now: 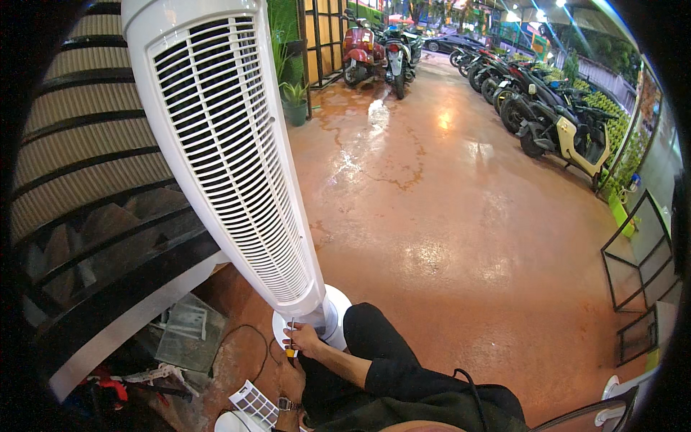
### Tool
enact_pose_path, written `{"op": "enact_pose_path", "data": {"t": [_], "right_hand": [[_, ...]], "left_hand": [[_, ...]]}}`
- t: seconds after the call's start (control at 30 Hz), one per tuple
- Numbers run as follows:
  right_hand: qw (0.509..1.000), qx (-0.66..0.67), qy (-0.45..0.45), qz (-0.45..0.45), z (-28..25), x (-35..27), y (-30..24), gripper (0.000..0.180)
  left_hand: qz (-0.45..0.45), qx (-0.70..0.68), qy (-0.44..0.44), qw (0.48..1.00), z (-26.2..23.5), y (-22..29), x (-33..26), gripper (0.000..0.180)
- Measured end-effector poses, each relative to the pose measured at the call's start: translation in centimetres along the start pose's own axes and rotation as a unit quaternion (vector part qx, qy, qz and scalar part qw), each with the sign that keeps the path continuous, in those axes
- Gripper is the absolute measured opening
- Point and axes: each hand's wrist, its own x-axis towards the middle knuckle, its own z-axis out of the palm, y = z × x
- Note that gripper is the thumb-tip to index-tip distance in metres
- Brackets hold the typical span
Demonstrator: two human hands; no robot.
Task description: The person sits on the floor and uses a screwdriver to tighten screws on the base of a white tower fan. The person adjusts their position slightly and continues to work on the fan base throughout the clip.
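Observation:
A tall white tower fan (234, 144) with a slatted grille stands tilted in front of me on its round white base (338, 297). Low at the front of the fan is a screwdriver (291, 353) with a yellow and black handle, its thin shaft pointing up toward the fan's lower body. My right hand (307, 340) has its fingers curled at the shaft. Below it, my left hand (289, 376), with a watch on the wrist, is closed at the handle end; its fingers are partly hidden.
A white grid panel (253, 403) lies beside my left wrist, near a dark cable (252, 327). To the left are a black-framed slatted structure (93, 129) and a glassy grey panel (188, 333). Motorcycles (540, 108) line the far right; a potted plant (294, 108) stands behind the fan.

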Motion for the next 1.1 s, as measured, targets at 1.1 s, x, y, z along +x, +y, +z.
{"op": "enact_pose_path", "data": {"t": [1.1], "right_hand": [[0.967,-0.212,-0.13,-0.062,-1.3,-2.3,3.9,0.022]], "left_hand": [[-0.34,-0.55,-0.269,0.714,-0.5,-7.9,-0.6,0.037]]}}
